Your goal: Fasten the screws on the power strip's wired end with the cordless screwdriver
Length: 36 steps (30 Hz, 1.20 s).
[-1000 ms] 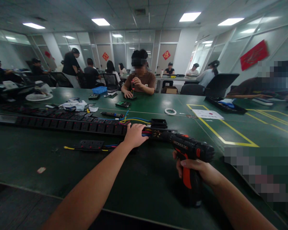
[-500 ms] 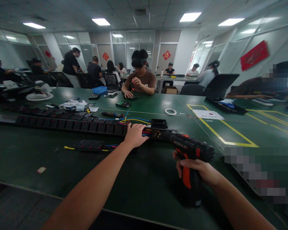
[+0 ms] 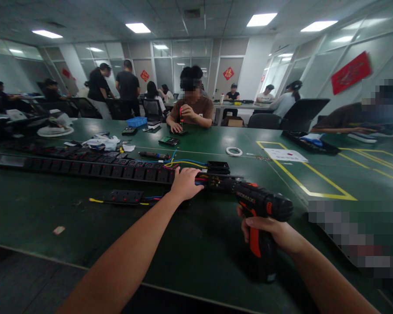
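Note:
A long black power strip (image 3: 118, 171) with a row of sockets lies across the green table. My left hand (image 3: 186, 184) is wrapped over its right part, beside exposed coloured wires (image 3: 201, 180). My right hand (image 3: 265, 224) grips the handle of a black and orange power drill (image 3: 263, 200), whose tip points left at the open right end of the strip. The exact contact of the tip is too small to tell. Nearer to me lies a short black socket piece (image 3: 127, 196) with wires.
Behind the strip are a dark pen-shaped tool (image 3: 153, 155), a black frame (image 3: 218, 166), a white tape ring (image 3: 234, 151) and a paper sheet (image 3: 285, 155). Across the table a person (image 3: 191, 104) holds a red screwdriver. A black tray (image 3: 309, 142) stands at right.
In the background, a person in dark clothes who was lower now stands upright. The view has shifted slightly. My hands, the drill and the strip keep the same positions relative to each other.

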Available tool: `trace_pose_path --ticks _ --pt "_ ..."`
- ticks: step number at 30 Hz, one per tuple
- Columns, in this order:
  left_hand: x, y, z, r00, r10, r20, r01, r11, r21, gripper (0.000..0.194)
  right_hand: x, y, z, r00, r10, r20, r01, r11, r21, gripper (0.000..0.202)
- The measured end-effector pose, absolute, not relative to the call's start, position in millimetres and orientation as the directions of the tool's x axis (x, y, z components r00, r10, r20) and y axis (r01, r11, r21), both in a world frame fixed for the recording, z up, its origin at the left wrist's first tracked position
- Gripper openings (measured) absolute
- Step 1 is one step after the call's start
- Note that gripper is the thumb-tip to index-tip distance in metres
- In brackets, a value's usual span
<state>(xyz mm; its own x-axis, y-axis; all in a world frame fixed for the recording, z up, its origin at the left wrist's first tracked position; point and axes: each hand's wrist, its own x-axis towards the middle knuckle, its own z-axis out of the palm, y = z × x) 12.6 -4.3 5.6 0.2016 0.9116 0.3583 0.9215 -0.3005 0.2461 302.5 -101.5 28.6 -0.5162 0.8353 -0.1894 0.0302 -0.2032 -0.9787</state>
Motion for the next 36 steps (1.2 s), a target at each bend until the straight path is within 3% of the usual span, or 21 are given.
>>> trace_pose_path --ticks 36 --pt "13.8 -4.3 5.8 0.201 0.909 0.365 0.921 -0.302 0.246 0.057 303.1 -101.2 30.1 -0.486 0.85 -0.206 0.052 -0.207 -0.977 0.047"
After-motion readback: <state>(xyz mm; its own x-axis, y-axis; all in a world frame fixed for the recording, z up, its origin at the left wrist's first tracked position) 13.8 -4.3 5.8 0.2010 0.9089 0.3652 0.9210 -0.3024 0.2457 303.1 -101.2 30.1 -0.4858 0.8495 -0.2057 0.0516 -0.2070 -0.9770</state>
